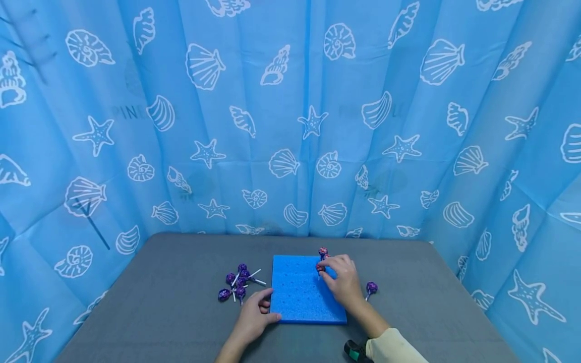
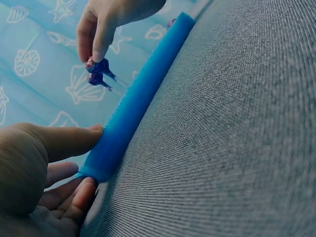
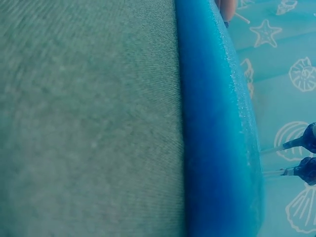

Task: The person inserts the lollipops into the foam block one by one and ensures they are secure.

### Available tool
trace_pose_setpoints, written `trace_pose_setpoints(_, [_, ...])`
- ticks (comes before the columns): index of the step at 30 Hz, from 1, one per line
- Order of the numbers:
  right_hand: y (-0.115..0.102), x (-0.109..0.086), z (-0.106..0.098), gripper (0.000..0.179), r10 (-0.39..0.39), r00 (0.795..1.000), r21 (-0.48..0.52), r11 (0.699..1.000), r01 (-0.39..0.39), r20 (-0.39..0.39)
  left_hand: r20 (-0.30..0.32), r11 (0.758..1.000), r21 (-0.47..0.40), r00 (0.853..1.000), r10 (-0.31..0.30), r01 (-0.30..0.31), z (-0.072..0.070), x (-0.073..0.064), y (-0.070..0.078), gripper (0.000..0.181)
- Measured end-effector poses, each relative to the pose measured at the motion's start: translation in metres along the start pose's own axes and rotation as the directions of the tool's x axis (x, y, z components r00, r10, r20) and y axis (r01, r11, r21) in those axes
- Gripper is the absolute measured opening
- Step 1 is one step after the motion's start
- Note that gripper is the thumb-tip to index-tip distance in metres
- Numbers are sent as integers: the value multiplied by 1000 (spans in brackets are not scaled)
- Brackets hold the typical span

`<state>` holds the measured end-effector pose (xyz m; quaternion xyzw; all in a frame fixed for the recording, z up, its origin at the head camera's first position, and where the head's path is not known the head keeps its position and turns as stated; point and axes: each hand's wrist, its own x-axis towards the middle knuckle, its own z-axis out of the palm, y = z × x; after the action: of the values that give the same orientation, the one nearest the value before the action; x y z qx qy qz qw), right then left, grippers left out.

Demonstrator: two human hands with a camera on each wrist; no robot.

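A foam block [image 1: 299,298] is gripped by the left hand [image 1: 252,313], a red lollipop [image 1: 320,268] pinched by the right hand [image 1: 343,280]; another lollipop [image 1: 323,250] is planted; purple lollipops [image 1: 241,281] are left loose.

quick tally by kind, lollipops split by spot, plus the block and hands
Blue block: 1
Purple lollipops left of the block: at least 5, overlapping
Red-topped lollipops by the right hand: at least 2
Lone purple lollipop right of the block: 1
Hands, right plus left hand: 2
Total: at least 11
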<state>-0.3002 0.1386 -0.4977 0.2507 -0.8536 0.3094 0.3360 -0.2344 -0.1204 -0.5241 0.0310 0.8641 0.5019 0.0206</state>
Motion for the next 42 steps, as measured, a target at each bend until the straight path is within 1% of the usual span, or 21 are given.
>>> trace_pose_setpoints(6, [2,-3,-3,27,-5,1000,17,1000,5,-3,1,1000,-6,1000,11,-11,0,0,-1,66])
trace_pose_setpoints(12, [5,-6,-9,31,9,999,44,999,-8,-35,0,1000,-12,1000,2,-2,1,0,-1,66])
trace_pose_setpoints(16, [9,-9,-14,32,12,999,33,999,-11,-51,-3,1000,-9,1000,8,-8,-1,0,-1,66])
trace_pose_setpoints(20, [15,-13,-20,32,25,998,-1,1000,-25,-54,-3,1000,-4,1000,14,-14,-1,1,-1,66])
trace_pose_setpoints(26, [18,-21,-31,31,125,991,-14,992,-125,-54,1,1000,-4,1000,13,-13,1,0,-1,66])
trace_pose_setpoints(32, [23,-30,-46,33,189,980,-6,982,-190,-60,1,1000,-9,1000,19,-19,1,0,0,66])
trace_pose_setpoints(38, [25,-37,-60,35,294,956,13,956,-294,-7,0,1000,-13,1000,16,-16,0,-1,0,66])
trace_pose_setpoints(42, [28,-43,-65,40,341,940,1,940,-341,24,0,1000,-13,1000,14,-14,0,-1,-2,66])
